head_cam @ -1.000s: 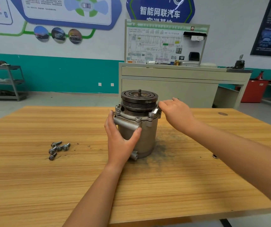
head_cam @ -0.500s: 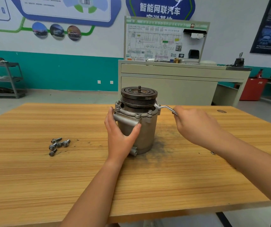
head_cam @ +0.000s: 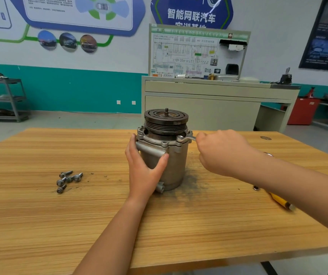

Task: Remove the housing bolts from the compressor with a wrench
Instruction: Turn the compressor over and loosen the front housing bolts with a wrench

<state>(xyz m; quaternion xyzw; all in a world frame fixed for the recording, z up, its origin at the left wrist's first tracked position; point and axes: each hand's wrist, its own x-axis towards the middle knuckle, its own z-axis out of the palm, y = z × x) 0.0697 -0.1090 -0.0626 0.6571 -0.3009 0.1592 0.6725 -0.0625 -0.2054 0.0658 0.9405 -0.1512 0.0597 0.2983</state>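
Right hand (head_cam: 222, 153) is curled into a fist around the handle of the wrench (head_cam: 188, 138), of which only the short stretch between knuckles and ring end shows; the ring sits over a housing bolt (head_cam: 180, 137) at about four o'clock on the flange, taking twelve as straight away from the person. Left hand (head_cam: 145, 171) grips the compressor (head_cam: 171, 165) from nine o'clock, thumb pressed across the front of the body and fingers wrapped out of sight behind it. That compressor stands upright on the wooden table (head_cam: 40, 225), pulley (head_cam: 166, 118) uppermost, roughly at the table's middle. A small heap of loose bolts (head_cam: 68, 179) lies well apart at eight o'clock, while more heads remain seated around the flange, so the job looks partway through – this reads as the loosening stroke on one of the remaining bolts. How slack that bolt already is cannot be told. The next move likely calls for a steady swing of the handle with the ring kept square on the head, the other hand bracing hard so the housing does not twist or tip – then a reset of the ring, since the pulley overhang leaves little room to sweep
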